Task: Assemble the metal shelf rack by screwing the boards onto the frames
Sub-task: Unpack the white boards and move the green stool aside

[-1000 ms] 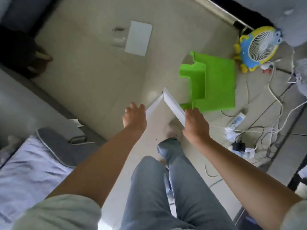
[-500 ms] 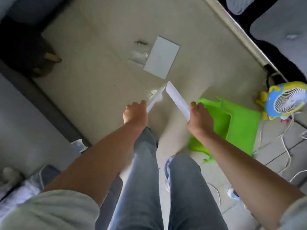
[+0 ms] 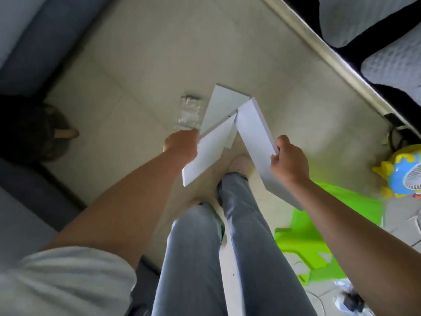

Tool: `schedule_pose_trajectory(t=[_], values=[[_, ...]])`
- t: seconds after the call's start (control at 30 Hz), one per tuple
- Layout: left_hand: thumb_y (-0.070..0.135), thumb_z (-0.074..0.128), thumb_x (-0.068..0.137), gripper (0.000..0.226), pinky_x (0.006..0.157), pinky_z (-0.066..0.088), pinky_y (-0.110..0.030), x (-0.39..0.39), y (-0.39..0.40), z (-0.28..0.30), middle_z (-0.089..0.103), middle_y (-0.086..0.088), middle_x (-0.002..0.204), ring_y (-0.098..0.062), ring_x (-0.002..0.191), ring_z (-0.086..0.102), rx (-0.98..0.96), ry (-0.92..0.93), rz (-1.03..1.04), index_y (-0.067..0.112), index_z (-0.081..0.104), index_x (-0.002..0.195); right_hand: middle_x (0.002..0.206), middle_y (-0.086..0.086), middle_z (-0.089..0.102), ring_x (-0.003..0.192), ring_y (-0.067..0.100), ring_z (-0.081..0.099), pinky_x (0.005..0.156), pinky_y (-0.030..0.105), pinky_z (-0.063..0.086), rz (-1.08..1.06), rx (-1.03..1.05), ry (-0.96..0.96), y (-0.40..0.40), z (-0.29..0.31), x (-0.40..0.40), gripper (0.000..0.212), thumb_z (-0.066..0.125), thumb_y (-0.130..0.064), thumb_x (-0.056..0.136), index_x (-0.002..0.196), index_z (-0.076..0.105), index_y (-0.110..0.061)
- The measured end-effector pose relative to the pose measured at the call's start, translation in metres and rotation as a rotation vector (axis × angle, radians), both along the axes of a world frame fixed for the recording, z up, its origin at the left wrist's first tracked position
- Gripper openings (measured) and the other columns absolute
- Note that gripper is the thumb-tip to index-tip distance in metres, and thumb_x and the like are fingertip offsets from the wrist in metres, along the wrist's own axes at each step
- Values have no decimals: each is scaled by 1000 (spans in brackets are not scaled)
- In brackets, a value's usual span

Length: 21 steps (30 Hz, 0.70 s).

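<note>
You carry the joined white boards [image 3: 230, 142] above the floor [image 3: 145, 71], left hand [image 3: 182, 144] gripping one wing, right hand [image 3: 288, 161] the other, likely so the corner joint keeps its angle.

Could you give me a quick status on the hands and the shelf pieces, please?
Left hand grips one white panel; right hand grips the other. Panels joined in a V, held above floor. Loose board and plastic bag below.
</note>
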<state>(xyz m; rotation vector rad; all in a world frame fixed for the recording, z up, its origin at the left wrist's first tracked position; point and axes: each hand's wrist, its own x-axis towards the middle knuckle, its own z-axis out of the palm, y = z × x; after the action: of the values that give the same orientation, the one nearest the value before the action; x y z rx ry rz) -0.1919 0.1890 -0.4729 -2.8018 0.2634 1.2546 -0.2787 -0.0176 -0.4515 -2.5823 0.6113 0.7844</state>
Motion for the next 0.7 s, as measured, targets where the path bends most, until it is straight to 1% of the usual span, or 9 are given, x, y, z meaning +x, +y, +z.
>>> schedule_pose_trajectory(t=[0.07, 0.13, 0.23, 0.33, 0.4, 0.47, 0.53, 0.6, 0.7], values=[[6, 45, 92, 28, 68, 39, -31, 26, -18, -26, 57, -8, 106, -28, 97, 56, 7, 9, -72, 15, 47, 118, 97, 21, 61, 94, 39, 56, 68, 37, 40, -55, 2, -12, -11, -18, 17, 18, 50, -7, 88, 89, 33, -13], [5, 48, 90, 27, 68, 39, -31, 47, -34, -58, 55, -8, 100, -27, 94, 55, 15, 31, -144, 13, 48, 116, 96, 21, 61, 93, 39, 55, 68, 37, 39, -125, 15, -19, -18, -41, 30, 18, 49, -6, 88, 89, 33, -13], [4, 50, 89, 25, 68, 38, -31, 73, -51, -112, 57, -8, 106, -28, 99, 56, 19, 59, -215, 12, 51, 112, 94, 22, 61, 92, 40, 55, 66, 36, 36, -251, 43, -30, -25, -83, 43, 13, 49, -5, 87, 90, 37, -11], [3, 51, 88, 25, 69, 39, -29, 96, -64, -169, 60, -6, 108, -26, 102, 57, 28, 86, -248, 12, 56, 110, 84, 15, 55, 87, 39, 55, 63, 31, 29, -382, 48, -46, -28, -127, 48, 18, 50, -5, 87, 87, 34, -13], [4, 50, 89, 24, 74, 43, -32, 113, -70, -202, 61, -8, 111, -28, 106, 57, 16, 108, -292, 9, 59, 110, 82, 14, 56, 83, 38, 55, 62, 30, 28, -444, 56, -66, -26, -154, 47, 19, 51, -4, 85, 86, 35, -14], [5, 47, 90, 26, 86, 46, -37, 132, -75, -232, 61, -11, 116, -31, 110, 56, 8, 128, -330, 6, 60, 112, 82, 16, 58, 80, 38, 56, 63, 32, 31, -490, 76, -87, -26, -178, 46, 17, 52, -3, 84, 86, 39, -12], [2, 45, 90, 27, 90, 44, -40, 145, -79, -255, 58, -15, 118, -33, 112, 54, 22, 108, -346, 3, 58, 114, 83, 17, 59, 82, 39, 56, 64, 33, 33, -549, 83, -82, -27, -197, 45, 11, 54, -5, 85, 93, 46, -6], [0, 44, 90, 29, 91, 42, -43, 150, -82, -274, 55, -17, 119, -35, 114, 52, 49, 4, -335, 1, 53, 118, 79, 11, 56, 80, 35, 55, 63, 31, 29, -609, 92, -92, -26, -212, 45, 15, 56, -6, 86, 99, 49, -2], [10, 47, 92, 36, 97, 38, -40, 149, -84, -303, 43, -19, 129, -33, 124, 38, 25, -65, -285, 0, 40, 126, 76, 5, 52, 72, 28, 51, 61, 27, 28, -651, 128, -115, -20, -227, 43, 14, 58, -5, 85, 96, 50, -2]])
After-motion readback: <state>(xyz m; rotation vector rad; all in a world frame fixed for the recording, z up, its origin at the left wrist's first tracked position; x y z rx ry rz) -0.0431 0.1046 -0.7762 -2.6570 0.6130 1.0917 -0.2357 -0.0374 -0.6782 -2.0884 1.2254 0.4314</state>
